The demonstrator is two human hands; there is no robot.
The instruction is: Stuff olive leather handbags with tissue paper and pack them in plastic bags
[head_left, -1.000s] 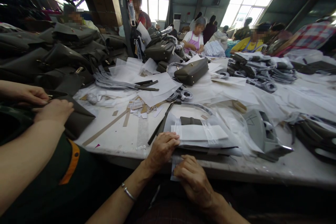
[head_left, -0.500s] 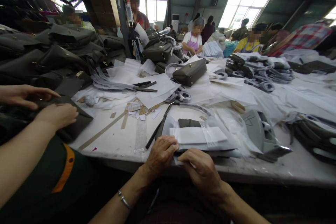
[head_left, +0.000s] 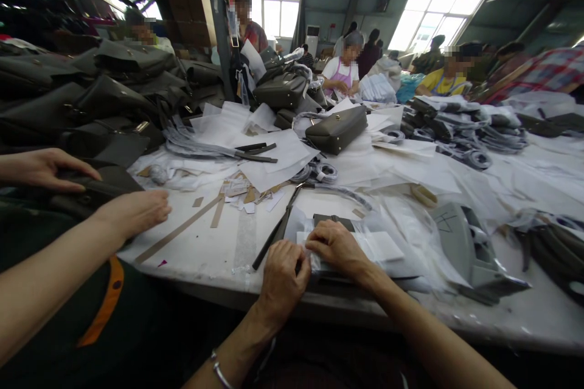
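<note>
Both my hands (head_left: 283, 273) (head_left: 335, 246) at bundle's white paper strip (head_left: 381, 245) — fingers curled narrow — can't tell what's gripped.

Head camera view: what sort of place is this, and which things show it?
Probably a bag factory or workshop: heaped dark bags, plastic-wrapped straps, and several people at a large table.

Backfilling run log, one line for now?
left hand: at left end of white packet | right hand: over packet | grey tape dispenser: right of packet
</note>
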